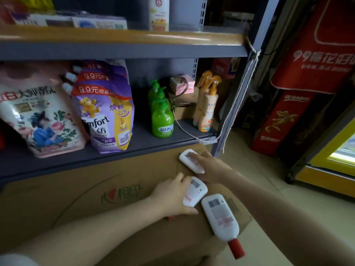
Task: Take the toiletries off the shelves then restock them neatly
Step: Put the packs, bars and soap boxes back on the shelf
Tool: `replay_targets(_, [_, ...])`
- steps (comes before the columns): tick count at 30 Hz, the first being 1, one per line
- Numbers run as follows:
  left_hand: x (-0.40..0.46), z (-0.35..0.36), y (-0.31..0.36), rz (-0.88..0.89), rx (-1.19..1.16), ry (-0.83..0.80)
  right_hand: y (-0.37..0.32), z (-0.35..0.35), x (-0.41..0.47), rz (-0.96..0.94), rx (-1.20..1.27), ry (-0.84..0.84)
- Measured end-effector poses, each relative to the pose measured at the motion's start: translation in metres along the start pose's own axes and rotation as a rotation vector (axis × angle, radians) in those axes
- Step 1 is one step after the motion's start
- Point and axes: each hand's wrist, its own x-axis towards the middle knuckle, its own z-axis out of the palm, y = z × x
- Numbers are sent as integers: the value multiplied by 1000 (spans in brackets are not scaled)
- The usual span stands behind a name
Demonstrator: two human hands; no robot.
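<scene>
Now each hand pinches a white bottle, left hand (pixel 171 196) on the middle bottle (pixel 195 191), right hand (pixel 208 166) on the far bottle (pixel 191 160), all atop the cardboard box (pixel 96 189), so lift both upright and line them on the lower shelf (pixel 134 143) evenly.

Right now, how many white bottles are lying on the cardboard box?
3. The far bottle is under the right hand; the middle bottle is gripped by the left hand; the near bottle, red-capped, lies untouched by the box edge.

three bottles (pixel 221 217) lie on the box (pixel 115 198) below the shelf (pixel 96 152).
</scene>
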Motion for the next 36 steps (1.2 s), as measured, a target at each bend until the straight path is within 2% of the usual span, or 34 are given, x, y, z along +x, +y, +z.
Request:
replay_targets(4, [-2,-4,-3,-53,7,1,-3,-11,-6,42,86,54])
replay_targets(8, [-1,-32,-33,-78,-83,127,-11,-42,-11,25,110,220])
replay_targets(11, [-4,-63,-50,-119,-101,207,-19,-62,-10,10,237,362])
replay_targets(16, [-2,-84,-65,-182,-245,341,-34,-54,1,-76,387,421])
replay_targets(18, [0,-77,-67,-159,-362,329,-32,-47,5,-35,379,371])
replay_targets(22, [2,-50,-76,-213,-433,235,-20,-31,5,0,311,102])
replay_targets(25, [3,-54,-83,-193,-417,207,-19,-33,4,-38,362,77])
replay_targets(28, [0,-101,-78,-102,-436,341,-27,-60,6,-97,477,228])
replay_targets(32, [-18,-199,-59,57,-509,669,-52,-148,2,-310,735,561])
replay_targets(36, [-29,-280,-57,166,-509,946,-81,-236,-4,-477,893,802])
